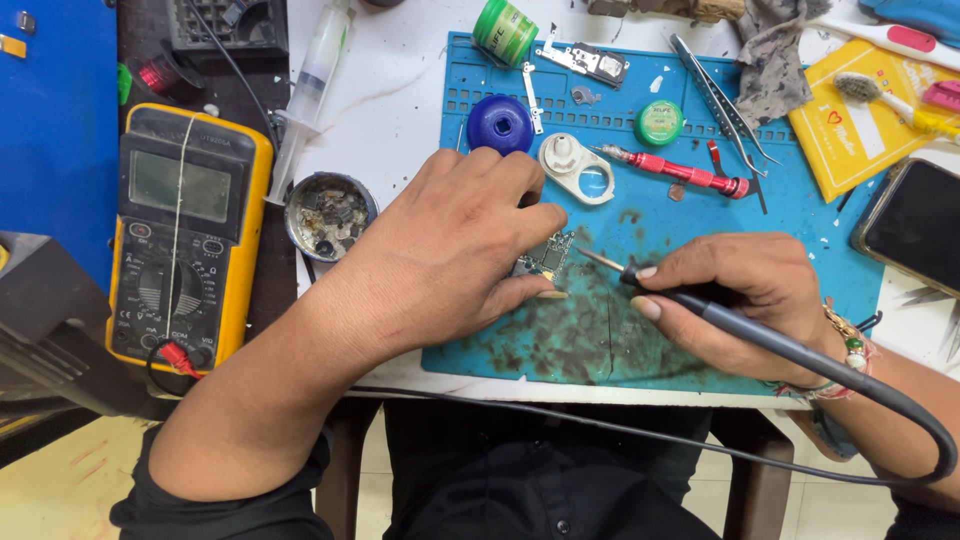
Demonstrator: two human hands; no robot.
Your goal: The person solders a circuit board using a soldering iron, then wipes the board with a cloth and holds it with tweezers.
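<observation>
Two bare forearms in black sleeves come up from the bottom edge, nearest the camera. One left hand lies knuckles up on the blue work mat, its fingers bent and pressed down, thumb and fingertips pinching one small circuit board against the mat near the mat's middle. One right hand, wearing a beaded bracelet, is closed in a pen grip round one soldering iron; the iron's tip sits just beside the board's right edge, and whether it touches cannot be told. One black cable runs from the iron's handle and loops back beneath the table edge.

On the mat behind the hands lie one blue round cap, one white plastic holder, one red-handled screwdriver, one pair of tweezers and two green tins, the smaller near the tweezers. Left of the mat stand one metal dish of scraps, one syringe and one yellow multimeter. At the right lie one yellow card with one brush on it, and one dark phone.
</observation>
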